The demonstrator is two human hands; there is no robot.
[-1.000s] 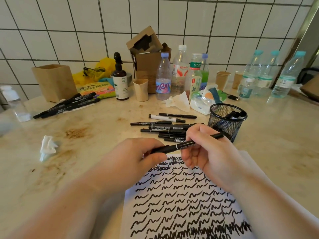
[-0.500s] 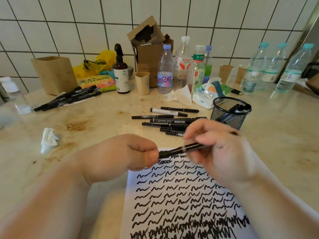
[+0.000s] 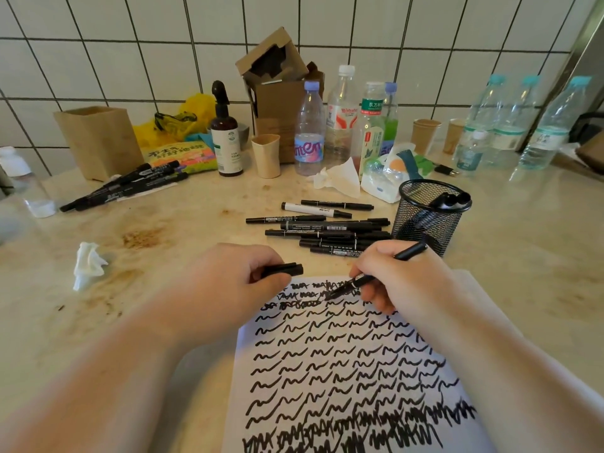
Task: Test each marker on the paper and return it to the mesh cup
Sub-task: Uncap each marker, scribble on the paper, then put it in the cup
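Note:
My right hand [image 3: 402,276] holds a black marker [image 3: 408,253] like a pen, its tip touching the top of the white paper [image 3: 343,364], which is covered in black squiggles. My left hand [image 3: 225,282] grips the marker's black cap [image 3: 287,269] just left of the paper's top edge. A pile of several black markers [image 3: 327,230] lies beyond my hands. To their right stands the black mesh cup [image 3: 428,217], where a couple of markers lean on the rim.
More black markers [image 3: 127,188] lie at the far left by a brown box [image 3: 98,142]. Bottles [image 3: 309,129], paper cups [image 3: 266,155], a spray bottle [image 3: 225,132] and tissues [image 3: 340,178] line the tiled wall. A crumpled tissue [image 3: 86,263] lies at left.
The cap has come off the marker and stays in my left hand. My right hand turned the marker and brought its tip down onto the paper's top.

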